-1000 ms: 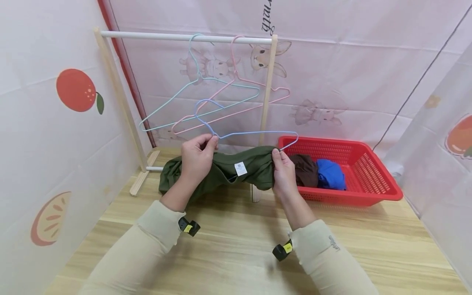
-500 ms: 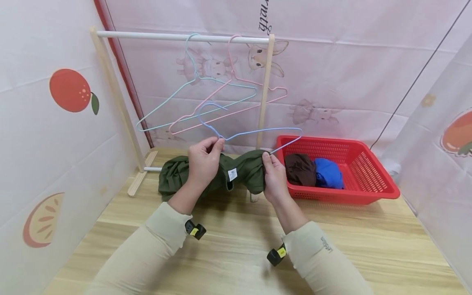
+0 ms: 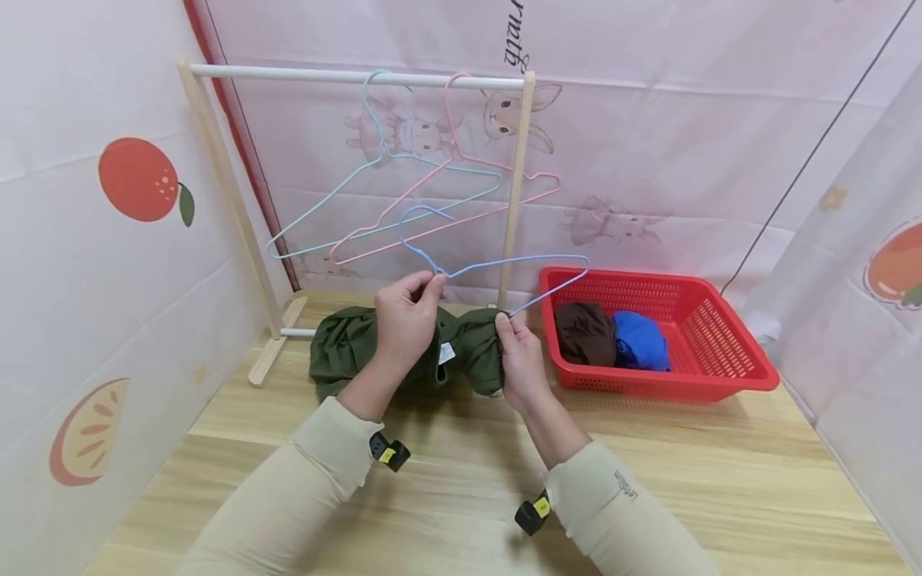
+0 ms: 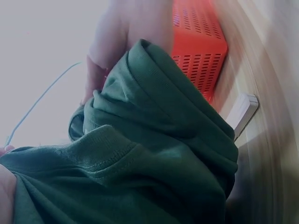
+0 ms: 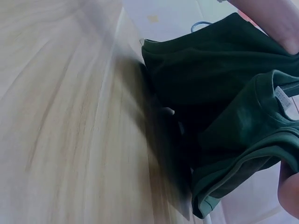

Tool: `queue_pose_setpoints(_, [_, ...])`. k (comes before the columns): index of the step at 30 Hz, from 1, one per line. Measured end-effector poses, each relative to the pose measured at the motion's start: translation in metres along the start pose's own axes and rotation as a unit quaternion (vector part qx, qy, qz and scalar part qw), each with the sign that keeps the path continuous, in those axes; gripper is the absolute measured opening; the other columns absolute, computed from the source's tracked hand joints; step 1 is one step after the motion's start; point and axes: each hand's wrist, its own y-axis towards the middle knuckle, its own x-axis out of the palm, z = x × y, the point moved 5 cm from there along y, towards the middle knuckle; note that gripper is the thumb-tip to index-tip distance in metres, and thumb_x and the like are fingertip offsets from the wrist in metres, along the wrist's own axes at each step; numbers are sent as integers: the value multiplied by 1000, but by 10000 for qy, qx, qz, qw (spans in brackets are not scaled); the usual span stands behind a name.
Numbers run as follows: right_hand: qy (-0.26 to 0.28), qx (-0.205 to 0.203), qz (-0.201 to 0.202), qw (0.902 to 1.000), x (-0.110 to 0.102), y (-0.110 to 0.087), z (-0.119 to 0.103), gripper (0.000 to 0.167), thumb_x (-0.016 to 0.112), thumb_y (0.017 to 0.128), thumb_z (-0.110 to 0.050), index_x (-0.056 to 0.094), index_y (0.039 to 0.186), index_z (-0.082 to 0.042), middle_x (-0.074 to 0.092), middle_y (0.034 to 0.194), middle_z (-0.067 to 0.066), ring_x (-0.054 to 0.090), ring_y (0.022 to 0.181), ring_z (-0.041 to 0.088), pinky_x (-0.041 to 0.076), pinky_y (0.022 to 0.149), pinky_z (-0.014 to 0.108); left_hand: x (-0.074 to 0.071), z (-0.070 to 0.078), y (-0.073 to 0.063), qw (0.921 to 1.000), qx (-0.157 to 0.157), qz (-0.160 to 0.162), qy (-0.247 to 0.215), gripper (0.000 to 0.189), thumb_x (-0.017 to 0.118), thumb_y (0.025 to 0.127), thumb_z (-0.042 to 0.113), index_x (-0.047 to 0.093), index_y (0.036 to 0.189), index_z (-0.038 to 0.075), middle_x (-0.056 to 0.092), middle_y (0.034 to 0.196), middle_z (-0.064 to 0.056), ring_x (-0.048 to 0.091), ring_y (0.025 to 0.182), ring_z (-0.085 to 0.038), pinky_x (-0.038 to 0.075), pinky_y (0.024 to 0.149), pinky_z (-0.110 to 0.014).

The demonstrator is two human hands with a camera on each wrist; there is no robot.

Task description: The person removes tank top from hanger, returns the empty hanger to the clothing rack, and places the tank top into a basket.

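My left hand [image 3: 406,316] pinches a blue wire hanger [image 3: 533,259] at the base of its hook. Below it a dark green T-shirt [image 3: 342,344] hangs bunched, with a white label [image 3: 446,353] at its neckline. The hanger's left part is hidden by the shirt and my left hand. With thumb and fingers, my right hand [image 3: 524,360] grips the shirt's right shoulder, and the hanger's bare right arm sticks out above it. Green fabric [image 4: 159,126] fills the middle of the left wrist view. In the right wrist view the shirt [image 5: 219,60] hangs close over the table.
Behind my hands stands a wooden rack [image 3: 513,200] with a white rail [image 3: 302,73]. A mint hanger [image 3: 324,200] and a pink hanger [image 3: 414,190] hang on it. At right, a red basket [image 3: 727,384] holds brown cloth [image 3: 585,334] and blue cloth [image 3: 639,342].
My right hand has drawn the shirt's shoulder left and down, so more of the hanger's right arm shows. My left hand has shifted slightly right and down with the hanger.
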Motion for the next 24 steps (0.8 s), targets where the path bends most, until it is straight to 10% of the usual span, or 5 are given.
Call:
queue_pose_setpoints(15, [-448,274,323,9981,-12,4,-6,37,54,102,-34,61,121,-4,67,99,-1,63,91,9,55,81,25,17,-1,5,9996,-39,-202,-186,16,62,94,0,69,93,-14,68,77,-27,46,56,-5,38,52,-14])
queue_pose_setpoints(24, [-879,316,-463,9946,1,-2,3,39,58,99,-25,53,132,-4,66,99,-1,65,86,9,55,78,27,15,3,10,9997,111,-126,-174,16,62,94,0,68,90,-14,66,78,-30,48,57,-9,39,53,-14])
